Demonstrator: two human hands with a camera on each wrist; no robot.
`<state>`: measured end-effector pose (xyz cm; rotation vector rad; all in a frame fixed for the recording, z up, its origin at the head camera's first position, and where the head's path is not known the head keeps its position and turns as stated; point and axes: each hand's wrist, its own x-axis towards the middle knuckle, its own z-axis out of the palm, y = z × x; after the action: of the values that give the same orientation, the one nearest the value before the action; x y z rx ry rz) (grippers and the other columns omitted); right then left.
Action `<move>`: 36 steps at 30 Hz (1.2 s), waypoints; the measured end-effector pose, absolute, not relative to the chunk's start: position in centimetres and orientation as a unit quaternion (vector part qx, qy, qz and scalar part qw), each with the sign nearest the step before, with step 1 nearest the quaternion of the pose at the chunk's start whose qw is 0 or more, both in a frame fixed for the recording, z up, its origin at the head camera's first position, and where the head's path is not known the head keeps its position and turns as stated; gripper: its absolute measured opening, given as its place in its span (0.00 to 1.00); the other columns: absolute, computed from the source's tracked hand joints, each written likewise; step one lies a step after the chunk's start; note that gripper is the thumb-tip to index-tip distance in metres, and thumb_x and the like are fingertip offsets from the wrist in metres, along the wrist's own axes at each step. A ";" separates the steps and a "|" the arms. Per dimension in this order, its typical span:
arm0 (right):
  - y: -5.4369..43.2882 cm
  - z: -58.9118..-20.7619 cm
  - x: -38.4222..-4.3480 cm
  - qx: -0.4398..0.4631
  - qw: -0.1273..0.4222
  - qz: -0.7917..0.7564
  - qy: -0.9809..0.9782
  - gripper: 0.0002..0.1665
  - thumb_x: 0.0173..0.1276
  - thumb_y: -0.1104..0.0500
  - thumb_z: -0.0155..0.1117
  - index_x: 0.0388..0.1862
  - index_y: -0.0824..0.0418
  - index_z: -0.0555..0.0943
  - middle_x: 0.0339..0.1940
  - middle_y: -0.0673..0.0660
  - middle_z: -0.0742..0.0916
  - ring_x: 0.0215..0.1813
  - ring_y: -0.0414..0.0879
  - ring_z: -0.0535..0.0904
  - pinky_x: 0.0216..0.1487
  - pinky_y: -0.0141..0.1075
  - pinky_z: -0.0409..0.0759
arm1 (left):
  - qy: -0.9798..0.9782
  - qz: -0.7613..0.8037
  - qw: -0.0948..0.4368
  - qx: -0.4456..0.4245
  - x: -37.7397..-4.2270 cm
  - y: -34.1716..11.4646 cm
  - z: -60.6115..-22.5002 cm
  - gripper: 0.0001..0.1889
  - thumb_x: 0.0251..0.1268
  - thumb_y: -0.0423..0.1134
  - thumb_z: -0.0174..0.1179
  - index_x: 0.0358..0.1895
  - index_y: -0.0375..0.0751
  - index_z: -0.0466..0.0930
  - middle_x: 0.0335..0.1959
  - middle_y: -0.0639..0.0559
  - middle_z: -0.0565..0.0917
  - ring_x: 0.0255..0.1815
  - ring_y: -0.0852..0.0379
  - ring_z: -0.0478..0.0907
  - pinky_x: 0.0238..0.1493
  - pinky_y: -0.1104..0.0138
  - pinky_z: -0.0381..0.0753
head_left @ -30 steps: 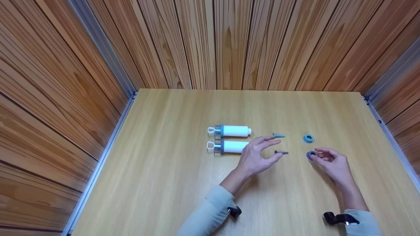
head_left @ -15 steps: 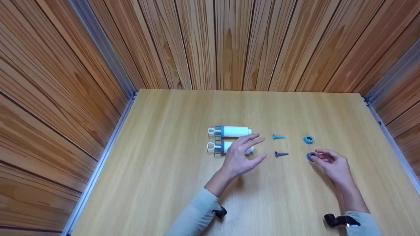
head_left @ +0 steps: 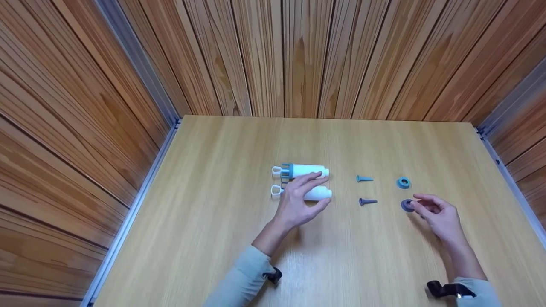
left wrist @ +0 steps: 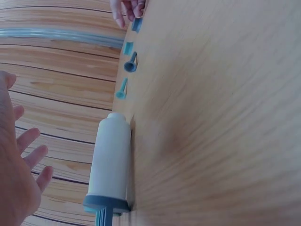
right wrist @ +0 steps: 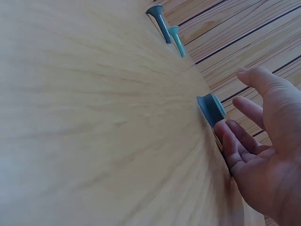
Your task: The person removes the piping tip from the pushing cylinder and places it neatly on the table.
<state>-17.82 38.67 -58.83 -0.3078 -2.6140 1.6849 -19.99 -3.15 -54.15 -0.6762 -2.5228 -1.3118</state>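
Observation:
Two syringe-like presses lie side by side on the table, each with a white barrel and a looped white plunger handle. Over the near, dark-collared press [head_left: 318, 193] hovers my left hand [head_left: 294, 202], fingers apart and holding nothing; the left wrist view shows a gap between hand and barrel [left wrist: 110, 155]. Just beyond lies the lighter-blue-collared press [head_left: 308, 170]. My right hand [head_left: 439, 217] is beside the dark blue ring cap [head_left: 407, 205]. In the right wrist view its thumb and forefinger stand apart from that cap [right wrist: 211, 109], while the lower fingers are bent near the tabletop.
A light blue nozzle [head_left: 364, 178] and a dark blue nozzle [head_left: 368, 201] lie between the presses and the caps. Behind the dark cap is a light blue ring cap [head_left: 403, 183]. Wood-plank walls and metal rails [head_left: 140, 187] border the table.
My left hand has moved left, away from the nozzles to over the near press. My right hand has drawn slightly off the dark blue ring cap, which stays on the table.

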 end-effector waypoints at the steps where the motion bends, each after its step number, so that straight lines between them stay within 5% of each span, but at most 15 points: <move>1: 38.8 -58.7 -17.8 -0.096 0.007 0.538 -0.837 0.21 0.85 0.55 0.70 0.70 0.63 0.86 0.41 0.30 0.87 0.42 0.29 0.83 0.43 0.24 0.84 | -0.859 -0.446 0.107 -0.228 -20.0 -3.3 -54.1 0.27 0.73 0.52 0.72 0.73 0.55 0.87 0.78 0.51 0.85 0.82 0.45 0.79 0.79 0.44 0.79; 10: 39.8 -56.9 -17.6 -0.060 0.024 0.534 -0.843 0.21 0.86 0.55 0.69 0.71 0.60 0.85 0.48 0.27 0.86 0.46 0.27 0.86 0.46 0.24 0.87 | -0.858 -0.446 0.115 -0.228 -20.4 -5.5 -53.6 0.26 0.74 0.51 0.72 0.73 0.52 0.87 0.78 0.48 0.85 0.82 0.42 0.79 0.80 0.40 0.78; 20: 40.5 -55.4 -18.1 -0.046 0.070 0.520 -0.850 0.18 0.86 0.56 0.68 0.69 0.58 0.87 0.52 0.21 0.87 0.51 0.20 0.83 0.48 0.17 0.78 | -0.851 -0.455 0.146 -0.218 -20.9 -9.4 -53.3 0.26 0.74 0.46 0.75 0.72 0.46 0.87 0.76 0.45 0.86 0.80 0.42 0.81 0.81 0.42 0.79; 36: 42.6 -52.8 -18.4 -0.038 0.077 0.519 -0.851 0.18 0.87 0.57 0.65 0.71 0.51 0.86 0.55 0.19 0.85 0.53 0.20 0.82 0.46 0.17 0.80 | -0.884 -0.417 0.136 -0.163 -21.2 -17.0 -53.0 0.29 0.72 0.44 0.77 0.75 0.53 0.85 0.79 0.44 0.83 0.82 0.36 0.79 0.83 0.32 0.72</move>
<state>-18.40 42.57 -52.76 -0.1133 -2.5490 1.5535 -21.21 -16.98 -53.01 -0.4731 -2.5580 -1.2083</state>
